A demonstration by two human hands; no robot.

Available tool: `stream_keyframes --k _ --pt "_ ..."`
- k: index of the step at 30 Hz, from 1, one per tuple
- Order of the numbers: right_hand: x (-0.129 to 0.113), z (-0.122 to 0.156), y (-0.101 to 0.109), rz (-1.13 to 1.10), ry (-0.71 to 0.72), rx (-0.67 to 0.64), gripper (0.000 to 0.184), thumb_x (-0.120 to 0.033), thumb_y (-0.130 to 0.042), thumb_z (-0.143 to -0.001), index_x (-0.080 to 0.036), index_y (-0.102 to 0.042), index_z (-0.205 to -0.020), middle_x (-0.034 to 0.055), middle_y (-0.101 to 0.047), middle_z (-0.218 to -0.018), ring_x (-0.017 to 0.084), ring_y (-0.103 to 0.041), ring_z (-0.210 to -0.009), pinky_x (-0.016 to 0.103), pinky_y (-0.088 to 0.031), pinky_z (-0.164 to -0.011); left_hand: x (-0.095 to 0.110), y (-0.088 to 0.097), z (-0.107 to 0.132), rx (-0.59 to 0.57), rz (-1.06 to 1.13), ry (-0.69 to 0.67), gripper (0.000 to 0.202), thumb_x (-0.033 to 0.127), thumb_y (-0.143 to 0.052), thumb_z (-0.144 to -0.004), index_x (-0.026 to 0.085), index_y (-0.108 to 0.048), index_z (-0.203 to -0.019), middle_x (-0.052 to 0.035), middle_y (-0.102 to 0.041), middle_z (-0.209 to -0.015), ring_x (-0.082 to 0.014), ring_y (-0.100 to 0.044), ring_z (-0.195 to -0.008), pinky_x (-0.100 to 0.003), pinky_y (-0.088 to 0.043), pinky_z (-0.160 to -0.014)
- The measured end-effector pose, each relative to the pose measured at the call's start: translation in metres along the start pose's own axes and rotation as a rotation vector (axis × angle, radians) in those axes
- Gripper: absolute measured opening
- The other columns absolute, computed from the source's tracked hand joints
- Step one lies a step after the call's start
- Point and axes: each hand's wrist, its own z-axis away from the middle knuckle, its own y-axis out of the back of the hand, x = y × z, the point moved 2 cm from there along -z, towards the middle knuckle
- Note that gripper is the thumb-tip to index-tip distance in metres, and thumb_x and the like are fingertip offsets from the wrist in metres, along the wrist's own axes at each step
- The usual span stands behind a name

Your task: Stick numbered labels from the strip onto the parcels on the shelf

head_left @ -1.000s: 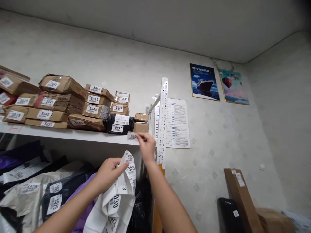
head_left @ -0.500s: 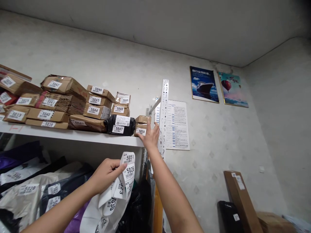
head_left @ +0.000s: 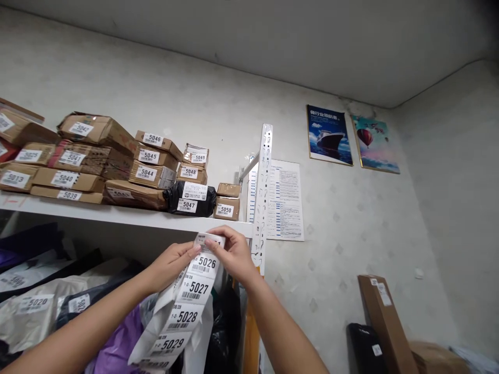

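A long white strip of number labels hangs down in front of me, printed 5026, 5027, 5028 and on. My left hand pinches its left edge near the top between thumb and fingers. At the top end, my right hand grips the uppermost label, whose number is mostly covered by the thumb. Just above the hands, a small carton labelled 5050 sits at the right end of the shelf. On top of it lies a smaller carton with no label showing.
The white shelf bears stacked cartons and a black-wrapped parcel. A perforated metal post stands at its right end. Below are bagged parcels. A tall carton and a black package lean at the wall.
My right hand has come down from the small cartons by the post and taken hold of the strip's top label. The strip has turned, showing more numbers to me.
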Motion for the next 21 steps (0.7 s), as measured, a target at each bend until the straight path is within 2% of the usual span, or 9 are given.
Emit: stream_keyframes --k 3,5,8,11,14,17,19,21 --pt "0.002 0.003 -0.002 -0.056 -0.061 0.105 0.019 -0.032 -0.070 -0.071 -0.022 -0.067 -0.086 0.0038 -0.069 -0.088 0.017 -0.062 -0.080 0.032 -0.049 -0.073 0.002 -0.008 -0.004 0.095 0.110 0.011 0.034 0.051 -0.057 -0.079 0.018 -0.056 -0.088 0.0021 -0.057 -0.067 -0.0131 -0.051 -0.058 -0.022 -0.040 -0.054" --pt "0.006 0.001 0.000 -0.125 -0.107 0.165 0.024 -0.034 -0.074 -0.067 -0.021 -0.066 -0.086 0.0031 -0.068 -0.084 0.016 -0.061 -0.074 0.031 -0.048 -0.068 0.004 -0.013 -0.006 0.191 0.137 0.001 0.034 0.053 -0.058 -0.077 0.019 -0.051 -0.079 0.0058 -0.047 -0.059 -0.0102 -0.043 -0.051 -0.020 -0.034 -0.049" --pt "0.009 0.000 0.001 -0.198 -0.141 0.237 0.025 -0.038 -0.074 -0.066 -0.021 -0.064 -0.081 0.0018 -0.066 -0.074 0.014 -0.058 -0.064 0.029 -0.046 -0.062 0.009 -0.018 -0.008 0.307 0.022 -0.067 0.038 0.053 -0.054 -0.079 0.020 -0.042 -0.065 0.0074 -0.036 -0.055 -0.0091 -0.033 -0.051 -0.019 -0.028 -0.048" --pt "0.007 0.002 -0.001 -0.162 -0.062 0.288 0.018 -0.036 -0.070 -0.071 -0.021 -0.065 -0.079 0.0028 -0.066 -0.078 0.016 -0.060 -0.072 0.029 -0.047 -0.064 0.013 -0.021 -0.010 0.368 -0.089 -0.088 0.041 0.054 -0.048 -0.081 0.020 -0.039 -0.061 0.0066 -0.033 -0.055 -0.0105 -0.032 -0.053 -0.021 -0.028 -0.050" --pt "0.006 -0.003 0.001 -0.029 0.045 0.346 0.011 -0.032 -0.066 -0.076 -0.021 -0.068 -0.077 0.0039 -0.066 -0.084 0.016 -0.060 -0.080 0.026 -0.047 -0.063 0.012 -0.021 -0.008 0.425 -0.110 -0.033 0.046 0.059 -0.046 -0.080 0.021 -0.035 -0.057 0.0055 -0.032 -0.054 -0.0114 -0.033 -0.054 -0.022 -0.028 -0.050" --pt "0.010 -0.030 0.018 0.060 0.089 0.437 0.012 -0.031 -0.065 -0.077 -0.020 -0.069 -0.079 0.0035 -0.066 -0.080 0.016 -0.059 -0.074 0.027 -0.048 -0.064 0.006 -0.020 -0.001 0.464 -0.145 0.000 0.050 0.060 -0.048 -0.076 0.022 -0.026 -0.053 0.0057 -0.025 -0.053 -0.0109 -0.028 -0.052 -0.023 -0.024 -0.049" --pt "0.014 -0.060 0.035 0.131 0.103 0.491 0.015 -0.030 -0.062 -0.079 -0.018 -0.068 -0.083 0.0039 -0.068 -0.080 0.016 -0.060 -0.073 0.028 -0.049 -0.067 0.001 -0.019 0.006 0.460 -0.183 0.002 0.051 0.059 -0.049 -0.075 0.022 -0.023 -0.052 0.0058 -0.022 -0.053 -0.0107 -0.026 -0.052 -0.023 -0.023 -0.049" --pt "0.016 -0.094 0.050 0.303 0.141 0.487 0.015 -0.027 -0.057 -0.081 -0.017 -0.068 -0.086 0.0045 -0.068 -0.084 0.016 -0.061 -0.076 0.029 -0.050 -0.071 -0.003 -0.018 0.013 0.445 -0.198 0.024 0.051 0.061 -0.047 -0.075 0.022 -0.022 -0.052 0.0056 -0.023 -0.053 -0.0108 -0.026 -0.052 -0.023 -0.024 -0.048"
